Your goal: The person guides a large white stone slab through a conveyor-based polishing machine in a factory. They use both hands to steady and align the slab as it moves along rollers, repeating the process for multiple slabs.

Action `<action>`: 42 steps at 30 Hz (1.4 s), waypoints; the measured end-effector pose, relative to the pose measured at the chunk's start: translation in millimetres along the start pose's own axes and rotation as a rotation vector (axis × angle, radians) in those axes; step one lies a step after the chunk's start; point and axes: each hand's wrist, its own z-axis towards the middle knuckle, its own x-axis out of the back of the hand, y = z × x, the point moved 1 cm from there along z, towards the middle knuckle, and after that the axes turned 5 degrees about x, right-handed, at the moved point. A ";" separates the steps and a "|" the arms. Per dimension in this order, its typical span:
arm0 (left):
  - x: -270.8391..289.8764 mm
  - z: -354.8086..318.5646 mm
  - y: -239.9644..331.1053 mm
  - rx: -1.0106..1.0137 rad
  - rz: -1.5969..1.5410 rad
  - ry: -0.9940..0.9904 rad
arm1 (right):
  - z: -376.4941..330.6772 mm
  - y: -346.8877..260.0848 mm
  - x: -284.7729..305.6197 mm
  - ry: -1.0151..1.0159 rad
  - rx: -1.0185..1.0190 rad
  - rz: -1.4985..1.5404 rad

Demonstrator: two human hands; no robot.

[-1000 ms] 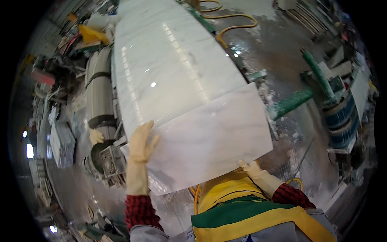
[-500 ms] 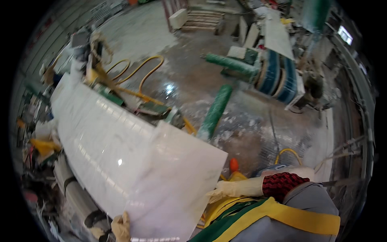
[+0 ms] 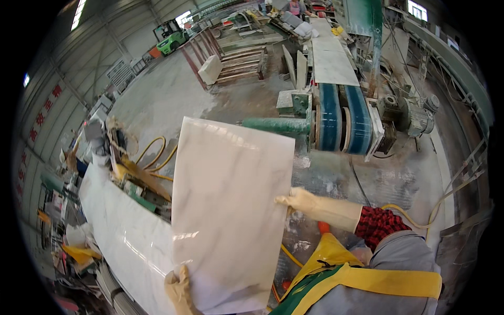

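Observation:
A glossy white marble slab [image 3: 231,210] with faint grey veins stands raised and tilted in front of me. My left hand [image 3: 180,291], in a cream rubber glove, grips its left edge near the lower corner. Gloved alike, my right hand [image 3: 302,202] is closed on the right edge, about midway up; the fingers behind the slab are hidden. To the left, a long polished white stone surface [image 3: 123,226] lies on the line, partly covered by the held slab.
Ahead to the right is a conveyor with blue belts [image 3: 358,118] carrying a pale slab [image 3: 333,58], with a motor [image 3: 417,118] beside it. A green roller [image 3: 270,124] juts leftward from it. Yellow hose [image 3: 152,152] lies on the wet floor. Farther off are a wooden rack [image 3: 239,65] and green forklift [image 3: 170,39].
The slab has come up off the long white surface and swung more upright, towards the right. Both hands rose with it, and my view has tilted up towards the conveyor.

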 end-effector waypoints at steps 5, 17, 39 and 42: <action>-170.4 49.1 96.3 -0.056 0.001 -0.176 | 48.0 -65.6 140.7 0.292 0.050 -0.045; -475.4 -44.1 258.5 0.100 -0.200 -0.776 | 20.0 -111.3 430.2 0.796 0.008 0.219; -528.4 -64.2 313.8 0.080 0.203 -0.926 | -74.6 94.8 431.1 1.067 0.147 -0.113; -539.0 -51.5 328.4 -0.003 0.238 -0.992 | -123.8 148.7 370.3 0.946 -0.066 0.240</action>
